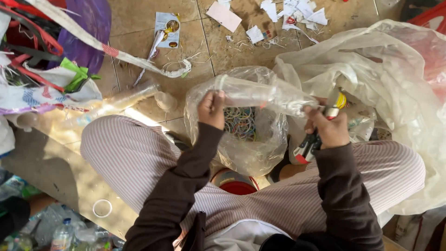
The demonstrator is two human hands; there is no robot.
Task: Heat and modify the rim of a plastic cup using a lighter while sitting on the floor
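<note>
Tiled floor [153, 95] was littered with paper scraps [283, 11]; your left hand [211, 109] pinched a clear plastic bottle [260, 95] by the neck, right hand [330, 128] gripped its base plus a cutter [309, 146], above a half-filled bag of cap rings [239, 123].

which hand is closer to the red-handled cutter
Right. The right hand grips the red-handled cutter, which sticks out below its fist. The left hand is apart from it, holding the other end of the clear plastic bottle.
</note>
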